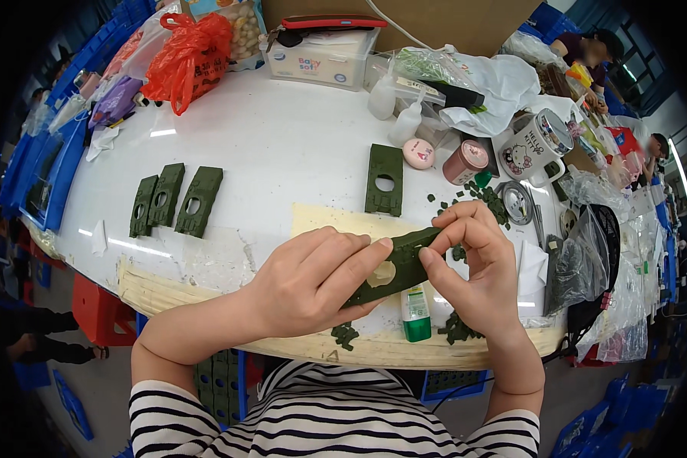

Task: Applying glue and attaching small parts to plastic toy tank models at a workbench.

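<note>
My left hand [305, 278] grips a dark green plastic model tank hull [408, 269] by its left side, holding it tilted above the table. Through the round hole in the hull, something pale shows. At the hull's right end my right hand [473, 263] has its thumb and forefinger closed in a pinch; whatever small piece may be between them is hidden. Just below the hull lies a small white and green glue bottle [417, 313]. Loose small green parts [459, 328] lie to either side of the bottle. Another hull [385, 179] rests flat beyond my hands.
Three more green hulls [198, 202] lie at the left. More small green parts [492, 204], a pink jar [466, 162], white squeeze bottles [406, 122] and a mug [537, 145] crowd the right. A red plastic bag [191, 57] and a wipes box [320, 61] stand at the back.
</note>
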`<action>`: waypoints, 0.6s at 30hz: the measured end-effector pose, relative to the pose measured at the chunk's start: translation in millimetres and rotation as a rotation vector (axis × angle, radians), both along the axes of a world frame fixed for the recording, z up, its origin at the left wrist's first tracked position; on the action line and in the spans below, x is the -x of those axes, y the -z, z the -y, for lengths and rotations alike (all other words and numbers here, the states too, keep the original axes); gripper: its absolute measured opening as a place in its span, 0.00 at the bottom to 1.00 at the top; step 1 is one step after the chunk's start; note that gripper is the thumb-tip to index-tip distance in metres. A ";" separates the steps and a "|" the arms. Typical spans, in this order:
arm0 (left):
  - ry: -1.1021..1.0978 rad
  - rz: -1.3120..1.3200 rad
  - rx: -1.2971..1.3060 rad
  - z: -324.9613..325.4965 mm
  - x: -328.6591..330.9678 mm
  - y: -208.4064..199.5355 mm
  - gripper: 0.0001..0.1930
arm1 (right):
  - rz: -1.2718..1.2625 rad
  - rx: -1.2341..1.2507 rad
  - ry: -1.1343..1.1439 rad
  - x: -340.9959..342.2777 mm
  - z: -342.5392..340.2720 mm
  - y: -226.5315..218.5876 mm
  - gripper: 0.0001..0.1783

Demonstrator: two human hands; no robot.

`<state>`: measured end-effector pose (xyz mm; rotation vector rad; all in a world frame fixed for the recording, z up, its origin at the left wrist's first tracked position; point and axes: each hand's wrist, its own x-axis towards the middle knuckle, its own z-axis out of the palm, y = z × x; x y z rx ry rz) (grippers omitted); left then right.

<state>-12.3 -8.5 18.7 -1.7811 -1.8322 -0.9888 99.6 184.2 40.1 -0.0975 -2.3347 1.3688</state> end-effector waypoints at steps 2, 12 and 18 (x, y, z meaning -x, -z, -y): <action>0.002 -0.007 -0.006 -0.3 0.0 0.4 0.32 | 0.001 -0.009 -0.003 -0.2 -0.2 0.2 0.06; 0.024 0.067 0.007 -0.2 2.2 0.6 0.31 | -0.059 -0.016 -0.070 -0.2 -5.8 3.3 0.10; 0.113 0.292 0.057 1.5 16.1 -5.8 0.31 | -0.094 0.100 -0.175 -1.8 -1.7 -10.5 0.24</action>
